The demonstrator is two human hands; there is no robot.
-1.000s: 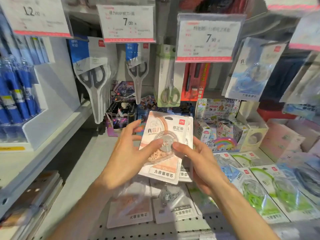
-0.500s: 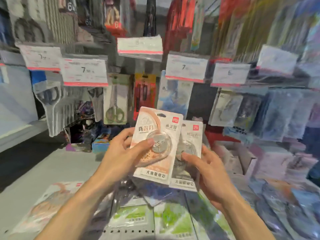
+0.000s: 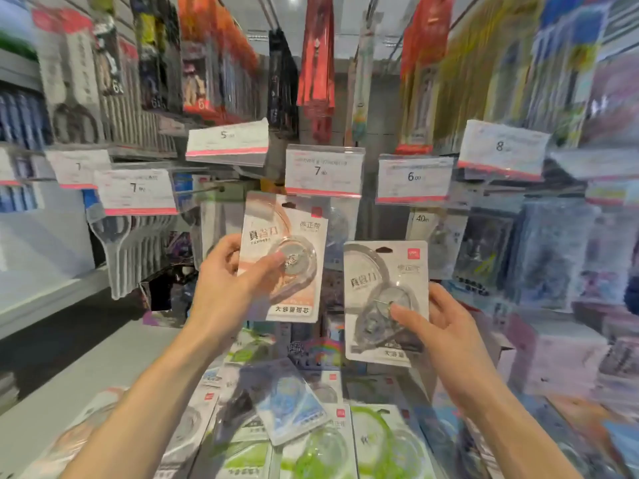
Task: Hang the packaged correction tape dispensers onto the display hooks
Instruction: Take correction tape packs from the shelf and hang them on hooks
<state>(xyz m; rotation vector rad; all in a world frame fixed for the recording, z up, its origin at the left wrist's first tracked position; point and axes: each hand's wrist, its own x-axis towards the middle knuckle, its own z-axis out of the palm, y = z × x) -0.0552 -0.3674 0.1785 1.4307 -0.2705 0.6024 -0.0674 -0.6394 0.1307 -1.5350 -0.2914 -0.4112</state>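
Stationery racks fill the head view, price tags [image 3: 323, 171] strung across the middle of the frame and goods hanging blurred above them. Left hand [image 3: 226, 271] is up at centre, its grip clamped on the peach pack [image 3: 281, 254], thumb across the clear bubble, fingers behind the card. That pack is held upright with its hang hole at the top, just under the tag marked 7, so it looks lined up for a hook. Over at centre right, the right hand [image 3: 446, 326] pinches the grey pack [image 3: 385, 302] low on its face, grip closed on it, held lower and well clear of the peach one. My read: one pack per hand so each can be threaded alone, peach first.

A bare hook [image 3: 200, 191] pokes out at centre left, near the peach pack's top corner; whether that is the target I cannot tell. More packs [image 3: 294, 402] lie loose on the shelf [image 3: 114, 357] along the bottom of the frame, waiting their turn. Motion blur smears the print on the tags and the goods at the right edge. The hook behind the 7 tag is hidden.
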